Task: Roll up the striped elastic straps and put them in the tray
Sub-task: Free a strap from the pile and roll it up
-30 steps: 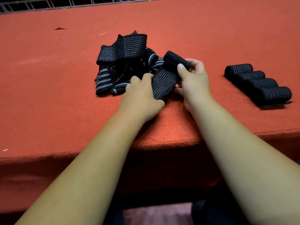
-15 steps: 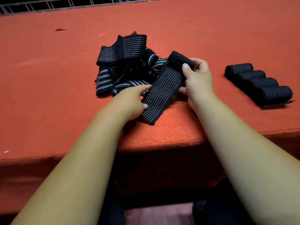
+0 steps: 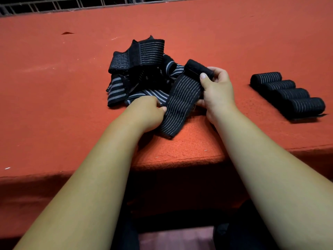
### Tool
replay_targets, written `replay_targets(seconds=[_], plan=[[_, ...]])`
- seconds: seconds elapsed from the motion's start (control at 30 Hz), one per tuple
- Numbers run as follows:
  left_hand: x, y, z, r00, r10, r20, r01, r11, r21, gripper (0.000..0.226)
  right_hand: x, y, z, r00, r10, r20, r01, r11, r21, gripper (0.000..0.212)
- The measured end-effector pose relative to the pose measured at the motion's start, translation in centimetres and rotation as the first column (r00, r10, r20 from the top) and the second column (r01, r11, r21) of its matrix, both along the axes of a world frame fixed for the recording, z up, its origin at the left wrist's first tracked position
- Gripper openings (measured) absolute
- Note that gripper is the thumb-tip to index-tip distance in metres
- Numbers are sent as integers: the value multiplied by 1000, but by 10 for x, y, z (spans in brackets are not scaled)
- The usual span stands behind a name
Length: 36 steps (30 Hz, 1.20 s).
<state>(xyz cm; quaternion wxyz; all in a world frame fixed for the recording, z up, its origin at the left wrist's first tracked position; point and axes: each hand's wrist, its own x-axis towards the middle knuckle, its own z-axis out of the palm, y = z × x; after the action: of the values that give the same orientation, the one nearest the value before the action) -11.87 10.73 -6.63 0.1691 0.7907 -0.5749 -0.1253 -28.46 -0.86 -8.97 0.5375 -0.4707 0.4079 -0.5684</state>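
The head view has no container that I can name with certainty. At the right, four rolled straps lie side by side in a slanted row, each one touching the next. Under the nearest roll a thin dark edge comes out, and I cannot tell if it is a tray or only cloth.

The red felt table carries everything. In its middle lies a loose pile of straps, black with pale stripes, folded over one another. Just beside the pile, on its right, is the striped strap in work. It runs slanted from its rolled end down toward the table's near edge, and its flat end lies on the felt.

The right hand holds this strap. The thumb presses on the band just under the rolled end, and the fingers are curled behind the roll. The left hand is seen from the back, with bent fingers that meet the left edge of the strap. They cover part of this edge, so I cannot tell if they pinch it or only touch it.

This hand also hides the near corner of the pile. A metal railing runs behind the table's far edge, and dark trousers show below the near edge.
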Motion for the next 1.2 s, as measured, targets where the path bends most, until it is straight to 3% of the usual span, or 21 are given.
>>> replay_targets(seconds=[0.1,0.17,0.23,0.43,0.57,0.63,0.77,0.9,1.03,1.2], plan=[[-11,-5,-3,977,-39,-211,3,986,-167,42,2,2,0,1000,13,-7,-13,1000,-28,16],[-16,-10,-8,935,-75,-347,-12,971,-241,34,4,2,-1,1000,1,-6,-2,999,-52,17],[-17,-14,-12,917,-80,-390,-37,958,-284,22,3,3,0,1000,-23,-11,22,996,-88,19],[-14,-11,-11,760,-132,-637,-50,965,-259,45,-1,0,0,1000,-2,-12,1,995,-99,17],[-10,-5,-9,763,-97,-639,19,992,-127,48,-2,2,-4,993,83,-82,-91,990,-104,18],[-10,-2,-7,759,-59,-649,54,998,-29,38,-1,4,-7,979,152,-139,-166,981,-96,18],[-7,4,-1,822,-9,-569,67,995,80,31,0,8,-10,939,269,-215,-295,950,-99,23],[0,-4,-4,861,-29,-507,-29,994,-106,38,1,11,-12,918,315,-242,-346,933,-95,26],[-5,-17,-9,721,-103,-685,-149,942,-299,45,1,11,-11,916,335,-220,-363,927,-100,30],[-7,-27,-9,643,-82,-762,-225,930,-290,56,0,10,-12,915,391,-98,-399,913,-82,38]])
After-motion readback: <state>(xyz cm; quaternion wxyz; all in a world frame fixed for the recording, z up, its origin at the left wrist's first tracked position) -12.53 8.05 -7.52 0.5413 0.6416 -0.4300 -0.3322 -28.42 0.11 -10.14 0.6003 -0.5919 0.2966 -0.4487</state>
